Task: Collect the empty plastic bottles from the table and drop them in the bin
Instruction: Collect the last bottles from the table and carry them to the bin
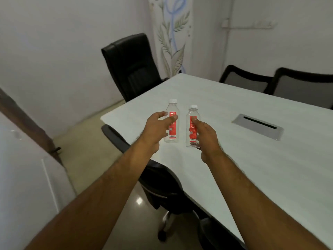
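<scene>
Two bare forearms are extended from the near edge of the view, out over a pushed-in black chair [162,184] and the near corner of the white table [270,177].

The left hand [155,130] is wrapped around the left bottle [172,121] at label height, the thumb laid across the front of the red label and the fingers curled behind. The right hand [205,136] is closed on the right bottle [192,127] just beside it, thumb pressed on the label, the lower body cradled by the fingers. Both bottles are held upright, capped in white, near each other but not touching. Whether the bases rest on the table or are lifted just clear cannot be told.

Handling, as judged: clear, thin-walled plastic with nothing seen inside, so very little weight is expected. The walls are likely to buckle or crackle if squeezed hard; a light grip is enough. The smooth plastic may be slippery, and the labelled mid-body, where hold is taken now, offers the better purchase. Nothing fragile is involved.

Right of the right hand, a grey cable hatch [257,126] is set into the table. Beyond the hands, a black high-backed chair [133,67] stands at the far corner, and mesh-backed chairs [288,83] are ranged along the far side. No bin is in view.
</scene>
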A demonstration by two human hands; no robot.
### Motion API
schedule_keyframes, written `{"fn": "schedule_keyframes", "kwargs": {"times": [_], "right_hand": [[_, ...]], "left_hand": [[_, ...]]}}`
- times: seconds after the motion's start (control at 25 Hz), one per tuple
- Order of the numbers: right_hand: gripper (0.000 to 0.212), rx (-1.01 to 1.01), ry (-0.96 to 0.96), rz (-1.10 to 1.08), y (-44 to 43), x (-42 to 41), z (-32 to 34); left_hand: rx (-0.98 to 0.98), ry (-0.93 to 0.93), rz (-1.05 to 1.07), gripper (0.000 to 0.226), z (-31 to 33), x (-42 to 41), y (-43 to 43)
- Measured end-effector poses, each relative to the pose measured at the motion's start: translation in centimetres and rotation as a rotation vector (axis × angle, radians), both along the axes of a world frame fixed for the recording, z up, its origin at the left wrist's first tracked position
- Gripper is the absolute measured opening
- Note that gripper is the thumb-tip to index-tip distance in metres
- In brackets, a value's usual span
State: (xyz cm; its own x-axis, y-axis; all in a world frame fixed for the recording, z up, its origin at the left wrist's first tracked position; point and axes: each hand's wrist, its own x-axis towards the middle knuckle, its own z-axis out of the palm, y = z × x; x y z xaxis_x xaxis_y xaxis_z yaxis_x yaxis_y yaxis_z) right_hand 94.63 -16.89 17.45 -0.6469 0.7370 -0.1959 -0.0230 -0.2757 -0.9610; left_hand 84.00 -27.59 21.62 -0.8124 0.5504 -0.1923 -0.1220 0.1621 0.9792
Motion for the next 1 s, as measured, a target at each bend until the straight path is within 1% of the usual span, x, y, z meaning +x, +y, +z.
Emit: {"fn": "schedule_keyframes", "kwargs": {"times": [0.08,0.24,0.4,0.48,0.56,0.68,0.76,0.88,1.0], "right_hand": [[0.025,0.011,0.009,0.083,-0.2,-5.2,-0.1],[0.014,-0.003,-0.026,0.272,-2.2,-15.4,0.2],[0.029,0.025,-0.035,0.42,-4.7,-24.1,0.0],[0.036,0.034,-0.023,0.476,-6.9,-29.4,-0.4],[0.038,0.034,-0.017,0.51,-9.0,-34.3,-0.8],[0.039,0.032,-0.027,0.53,-12.9,-43.7,-1.9],[0.038,0.022,-0.051,0.536,-15.8,-50.4,-2.6],[0.034,-0.012,-0.073,0.523,-19.4,-59.6,-2.6],[0.035,-0.011,-0.105,0.493,-22.2,-68.0,-2.1]], "left_hand": [[-0.015,0.013,0.073,0.046,0.0,-4.4,-1.3],[-0.039,-0.007,0.276,0.041,0.2,-12.5,-4.9],[-0.009,-0.027,0.364,0.024,-0.4,-18.2,-8.9],[0.004,-0.033,0.436,0.02,-1.1,-22.1,-11.4],[0.016,-0.025,0.496,0.026,-1.7,-26.5,-13.6],[0.051,-0.026,0.558,0.033,-3.5,-35.9,-17.7],[0.061,-0.062,0.57,0.035,-4.9,-42.7,-20.6],[0.062,-0.101,0.589,0.034,-5.5,-52.2,-24.4],[0.054,-0.123,0.575,0.031,-5.1,-61.4,-27.4]]}}
